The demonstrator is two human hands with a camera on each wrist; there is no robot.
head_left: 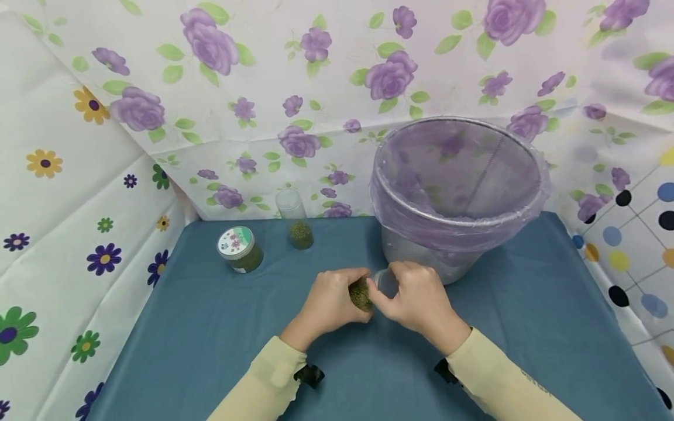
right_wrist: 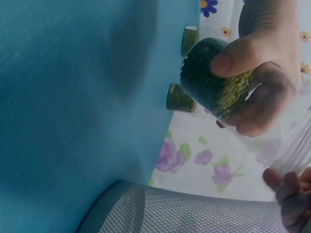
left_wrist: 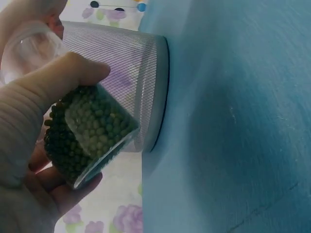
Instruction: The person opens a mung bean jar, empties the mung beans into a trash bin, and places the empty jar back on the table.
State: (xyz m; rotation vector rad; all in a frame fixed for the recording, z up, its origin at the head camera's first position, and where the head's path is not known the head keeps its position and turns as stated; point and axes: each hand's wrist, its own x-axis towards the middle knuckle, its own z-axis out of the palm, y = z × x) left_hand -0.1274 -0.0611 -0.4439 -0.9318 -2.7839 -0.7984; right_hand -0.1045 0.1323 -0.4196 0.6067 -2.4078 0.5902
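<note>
Above the front of the table, my left hand grips a clear plastic jar of green beans. The jar is tilted, its bean-filled base showing between the thumb and fingers. Close beside it, my right hand holds a clear plastic piece between curled fingers and thumb. In the right wrist view this clear piece looks ribbed. Fingers hide where the two meet, so I cannot tell whether it is the same jar's upper part or a separate container.
A mesh bin lined with a purple bag stands just behind my right hand. At the back left are a tall clear jar part-filled with green beans and a short lidded jar. Floral sheets hang around the blue-covered table.
</note>
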